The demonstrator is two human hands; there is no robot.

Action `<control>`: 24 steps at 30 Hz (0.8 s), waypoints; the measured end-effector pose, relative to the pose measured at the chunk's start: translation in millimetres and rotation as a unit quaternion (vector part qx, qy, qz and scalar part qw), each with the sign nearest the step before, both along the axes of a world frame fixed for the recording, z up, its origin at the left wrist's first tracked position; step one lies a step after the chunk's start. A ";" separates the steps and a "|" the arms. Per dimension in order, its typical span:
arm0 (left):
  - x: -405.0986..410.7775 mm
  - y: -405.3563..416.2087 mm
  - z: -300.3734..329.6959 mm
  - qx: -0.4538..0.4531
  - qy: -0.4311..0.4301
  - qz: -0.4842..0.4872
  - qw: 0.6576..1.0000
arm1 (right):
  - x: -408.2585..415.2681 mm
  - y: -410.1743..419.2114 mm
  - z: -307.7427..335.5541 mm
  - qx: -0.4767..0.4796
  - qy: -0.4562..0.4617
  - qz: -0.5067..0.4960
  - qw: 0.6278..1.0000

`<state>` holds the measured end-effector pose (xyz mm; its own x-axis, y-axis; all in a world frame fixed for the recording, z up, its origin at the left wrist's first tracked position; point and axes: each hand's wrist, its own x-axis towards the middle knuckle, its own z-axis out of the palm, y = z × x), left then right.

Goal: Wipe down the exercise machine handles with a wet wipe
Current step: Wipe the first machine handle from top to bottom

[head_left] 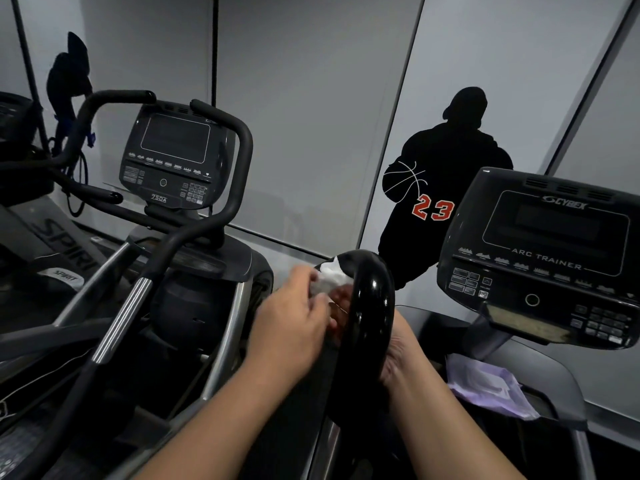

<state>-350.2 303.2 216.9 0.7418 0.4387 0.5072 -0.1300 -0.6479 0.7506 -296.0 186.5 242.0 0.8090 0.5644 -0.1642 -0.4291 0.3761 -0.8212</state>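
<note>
Over on the left there's a second trainer with its console (169,157) dark, nobody touching it. The action is in the middle. The person's left hand (294,317) has its fingers curled, pinching the white wet wipe (330,277) against the left side of the glossy black handle (370,306), just under where it curves over at the top. Right hand (398,348) is behind the handle, and it looks like it's gripping round it with the fingertips poking out on the near side, though the bar hides most of it so I wouldn't swear to that. Further right, a purple wipes pack (485,386) sits on the ledge below the Arc Trainer console (540,258).

So I'd say they're mid-wipe on this handle, working the top curve. Next bit probably means wrapping the wipe round the bar and dragging it down the grip, then doing the other handles.
</note>
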 end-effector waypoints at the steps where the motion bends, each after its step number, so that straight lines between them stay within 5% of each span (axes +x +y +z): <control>1: 3.0 -9.1 2.3 -0.029 0.000 -0.028 0.999 | -2.2 -1.2 0.3 -0.004 -0.002 -0.004 1.000; 8: 34.1 -17.4 11.4 -0.111 -0.003 -0.027 0.994 | -7.6 -17.3 -10.4 -0.060 -0.068 -0.068 0.994; 16: 44.2 -0.8 28.2 0.027 0.021 -0.004 0.999 | -56.6 -59.2 -50.9 -0.207 -0.277 -0.103 0.932; 24: 43.5 2.4 35.7 0.060 0.011 -0.008 0.998 | -99.5 -73.1 -76.2 -0.346 -0.339 -0.079 0.871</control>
